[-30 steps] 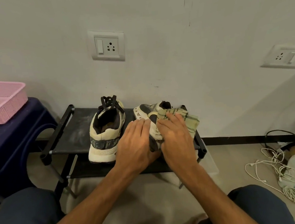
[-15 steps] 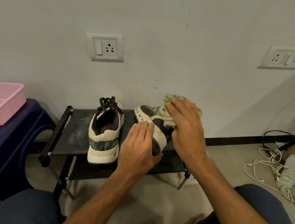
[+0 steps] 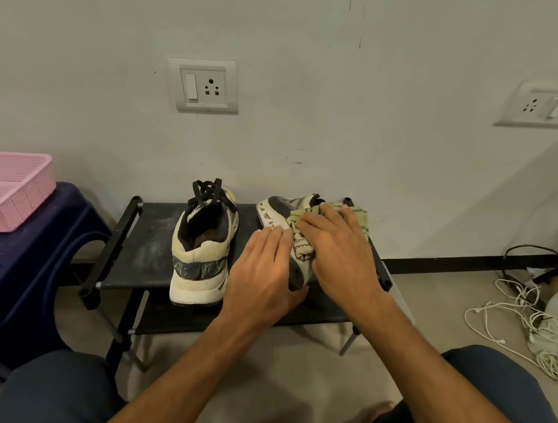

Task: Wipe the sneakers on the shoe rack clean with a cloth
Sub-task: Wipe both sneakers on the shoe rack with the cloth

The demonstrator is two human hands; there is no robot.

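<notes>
Two cream and dark grey sneakers sit on the top shelf of a low black shoe rack [image 3: 133, 254]. The left sneaker [image 3: 203, 251] stands upright, heel toward me, with black laces. The right sneaker [image 3: 279, 211] lies tipped on its side, sole facing left. My left hand [image 3: 263, 273] presses flat against its sole and heel, steadying it. My right hand [image 3: 338, 253] presses a pale green checked cloth [image 3: 302, 243] onto the upper of that sneaker. Most of the right sneaker is hidden under both hands.
A dark blue stool [image 3: 22, 267] with a pink basket [image 3: 5, 188] stands left of the rack. Tangled white cables [image 3: 530, 324] and a black cord lie on the floor at right. Wall sockets [image 3: 204, 84] are above. My knees frame the lower edge.
My right hand with the cloth slid from the sneaker's far end back toward me along its upper. The left hand stayed on the sole.
</notes>
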